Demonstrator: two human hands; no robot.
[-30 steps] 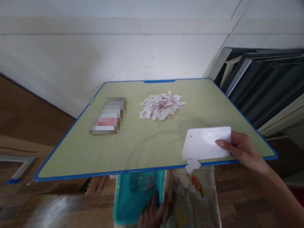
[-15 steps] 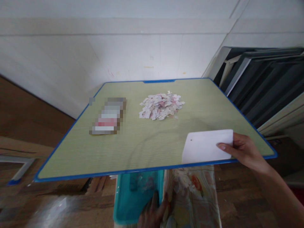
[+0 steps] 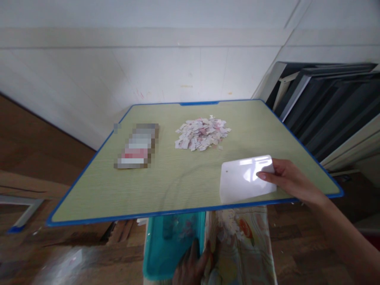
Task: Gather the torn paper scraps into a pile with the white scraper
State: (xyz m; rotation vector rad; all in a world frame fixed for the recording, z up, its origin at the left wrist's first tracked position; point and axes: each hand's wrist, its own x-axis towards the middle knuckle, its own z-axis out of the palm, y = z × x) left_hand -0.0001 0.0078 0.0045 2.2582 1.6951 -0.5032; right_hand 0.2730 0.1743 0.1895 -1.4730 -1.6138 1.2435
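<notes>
My right hand [image 3: 286,176] is closed on one end of a thin, glossy white plastic board [image 3: 243,184] with rounded corners and a small hole, thumb on top. The board is tilted near the front edge of a pale green folding table [image 3: 142,194] with blue trim. Farther back on the table lies a heap of small torn paper pieces [image 3: 203,134]. Below the table edge, my left hand [image 3: 190,263] is at the right rim of a teal plastic tray [image 3: 160,261], thumb and fingers on either side of it. Paper bits show dimly inside the tray.
A blurred-out flat item [image 3: 136,146] lies on the table's left. A patterned cloth [image 3: 246,253] with more paper bits is beside the tray. Dark panels [image 3: 332,95] lean at the right, against a white wall [image 3: 166,71]. A wooden floor lies below.
My right hand has moved left and slightly up with the white plastic board, whose surface now catches the light. My left hand stays at the tray's rim. The paper heap looks the same.
</notes>
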